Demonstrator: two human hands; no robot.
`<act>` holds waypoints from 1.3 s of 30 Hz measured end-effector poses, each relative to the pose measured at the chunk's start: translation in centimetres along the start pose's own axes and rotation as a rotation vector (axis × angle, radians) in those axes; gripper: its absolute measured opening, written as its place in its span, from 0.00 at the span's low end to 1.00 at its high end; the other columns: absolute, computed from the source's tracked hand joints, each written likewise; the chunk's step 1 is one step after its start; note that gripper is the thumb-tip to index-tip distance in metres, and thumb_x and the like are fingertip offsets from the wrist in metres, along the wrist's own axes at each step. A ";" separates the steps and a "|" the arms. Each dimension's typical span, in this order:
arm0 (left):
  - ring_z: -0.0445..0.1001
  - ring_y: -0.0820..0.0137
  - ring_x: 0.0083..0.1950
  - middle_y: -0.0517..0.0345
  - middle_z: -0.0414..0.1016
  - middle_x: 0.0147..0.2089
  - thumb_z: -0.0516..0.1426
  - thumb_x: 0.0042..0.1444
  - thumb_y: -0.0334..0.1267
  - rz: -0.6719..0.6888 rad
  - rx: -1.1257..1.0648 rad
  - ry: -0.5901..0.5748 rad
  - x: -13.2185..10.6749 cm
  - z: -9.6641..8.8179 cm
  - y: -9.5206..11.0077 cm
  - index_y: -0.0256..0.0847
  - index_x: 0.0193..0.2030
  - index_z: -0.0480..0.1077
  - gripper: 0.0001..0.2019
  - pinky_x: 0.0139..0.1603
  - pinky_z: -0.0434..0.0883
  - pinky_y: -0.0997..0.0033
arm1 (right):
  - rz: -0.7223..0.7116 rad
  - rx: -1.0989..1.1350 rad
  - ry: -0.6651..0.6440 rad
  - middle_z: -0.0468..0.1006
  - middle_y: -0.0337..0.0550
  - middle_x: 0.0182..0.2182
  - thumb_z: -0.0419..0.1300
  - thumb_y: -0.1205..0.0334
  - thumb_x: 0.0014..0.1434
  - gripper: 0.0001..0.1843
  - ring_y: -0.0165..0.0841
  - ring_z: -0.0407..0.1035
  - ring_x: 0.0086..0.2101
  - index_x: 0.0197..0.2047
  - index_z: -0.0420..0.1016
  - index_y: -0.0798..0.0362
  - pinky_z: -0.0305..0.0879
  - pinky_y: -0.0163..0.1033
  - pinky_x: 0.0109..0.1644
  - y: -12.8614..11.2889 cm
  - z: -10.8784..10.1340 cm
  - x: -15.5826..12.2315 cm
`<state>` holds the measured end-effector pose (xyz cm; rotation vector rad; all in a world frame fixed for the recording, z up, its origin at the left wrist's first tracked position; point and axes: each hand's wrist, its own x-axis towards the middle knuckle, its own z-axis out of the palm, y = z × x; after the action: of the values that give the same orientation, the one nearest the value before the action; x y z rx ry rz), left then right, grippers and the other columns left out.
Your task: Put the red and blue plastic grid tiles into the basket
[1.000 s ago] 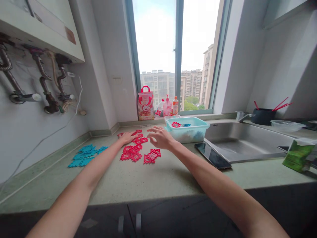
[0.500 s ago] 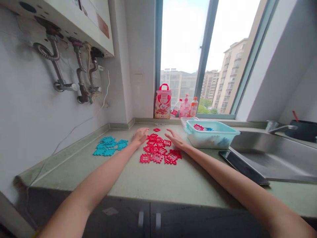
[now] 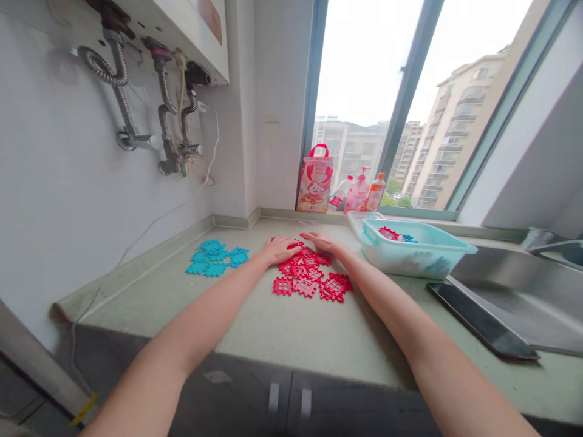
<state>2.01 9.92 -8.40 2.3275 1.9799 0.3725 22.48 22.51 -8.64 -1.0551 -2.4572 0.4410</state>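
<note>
Several red plastic interlocking tiles (image 3: 306,285) lie in a loose heap on the counter between my forearms. My left hand (image 3: 279,250) rests on the upper left edge of that heap, its fingers stretched out over the tiles. At the far end of the heap, my right hand (image 3: 320,241) reaches with extended fingers to a red tile there, which it partly covers. Neither hand appears to grip a tile. Blue interlocking tiles (image 3: 210,258) form a separate group to the left of my left hand.
A light-blue plastic tub (image 3: 410,258) with red and blue tiles inside stands at the right. Close by lie a black phone or tablet (image 3: 483,321) and the steel sink (image 3: 514,291). A pink package (image 3: 315,185) and several bottles (image 3: 356,193) line the windowsill.
My right hand has moved inward over the far red tile, and my left hand has come down onto the heap's edge. The camera view has turned slightly left.
</note>
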 end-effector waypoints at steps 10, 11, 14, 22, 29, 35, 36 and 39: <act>0.71 0.57 0.69 0.57 0.74 0.69 0.46 0.69 0.62 0.087 -0.005 0.074 0.0 -0.2 -0.5 0.53 0.68 0.73 0.30 0.70 0.63 0.62 | 0.078 -0.035 0.057 0.84 0.47 0.44 0.46 0.46 0.75 0.25 0.38 0.76 0.43 0.45 0.79 0.52 0.67 0.39 0.50 0.1 -3.0 -12.5; 0.71 0.58 0.69 0.56 0.73 0.70 0.46 0.69 0.62 0.089 -0.012 0.061 -0.4 -0.4 -0.4 0.53 0.68 0.73 0.30 0.69 0.64 0.62 | 0.073 -0.036 0.057 0.84 0.48 0.44 0.45 0.47 0.76 0.26 0.38 0.76 0.43 0.44 0.80 0.52 0.66 0.39 0.50 -0.1 -3.2 -13.3; 0.74 0.57 0.66 0.53 0.76 0.67 0.48 0.67 0.64 0.100 -0.028 0.015 -1.6 -1.2 0.0 0.51 0.66 0.74 0.31 0.65 0.67 0.64 | 0.034 -0.044 0.056 0.84 0.50 0.46 0.48 0.46 0.74 0.25 0.39 0.76 0.45 0.43 0.81 0.53 0.66 0.39 0.53 -0.9 -3.9 -14.5; 0.79 0.54 0.55 0.48 0.83 0.54 0.60 0.55 0.64 0.018 0.114 0.142 -2.7 -3.7 0.5 0.45 0.52 0.82 0.28 0.54 0.73 0.64 | -0.033 -0.023 -0.006 0.85 0.47 0.48 0.60 0.69 0.62 0.12 0.37 0.78 0.46 0.46 0.82 0.52 0.70 0.37 0.53 -1.3 -4.9 -14.9; 0.77 0.55 0.57 0.45 0.81 0.54 0.54 0.61 0.58 0.040 0.079 0.184 -1.9 -3.5 -2.9 0.43 0.49 0.82 0.25 0.61 0.70 0.64 | -0.093 0.026 0.027 0.85 0.46 0.48 0.67 0.64 0.58 0.17 0.39 0.79 0.45 0.52 0.82 0.52 0.72 0.40 0.53 -0.4 -5.7 -15.2; 0.78 0.53 0.53 0.46 0.83 0.49 0.57 0.56 0.60 0.103 0.005 0.103 -1.6 -2.8 -4.2 0.45 0.47 0.84 0.25 0.57 0.71 0.63 | 0.006 0.013 0.222 0.86 0.51 0.47 0.65 0.50 0.66 0.21 0.40 0.80 0.43 0.58 0.78 0.51 0.74 0.44 0.51 -1.2 -6.3 -15.1; 0.78 0.53 0.52 0.46 0.83 0.48 0.58 0.55 0.61 0.111 -0.011 0.107 -1.5 -2.9 -4.2 0.46 0.47 0.84 0.25 0.56 0.71 0.63 | -0.009 0.036 0.244 0.85 0.51 0.47 0.63 0.48 0.67 0.22 0.40 0.80 0.44 0.59 0.78 0.50 0.74 0.44 0.51 -1.4 -6.2 -15.0; 0.79 0.54 0.50 0.48 0.84 0.46 0.59 0.54 0.63 0.121 -0.038 0.108 -1.6 -3.3 -4.3 0.48 0.47 0.85 0.26 0.53 0.72 0.64 | -0.130 0.083 0.195 0.85 0.49 0.49 0.62 0.50 0.69 0.21 0.39 0.79 0.47 0.60 0.78 0.49 0.73 0.44 0.55 -2.2 -5.7 -15.0</act>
<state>-3.14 8.74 -6.29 2.4593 1.8626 0.5501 33.33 10.59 -6.65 -0.8560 -2.2974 0.3760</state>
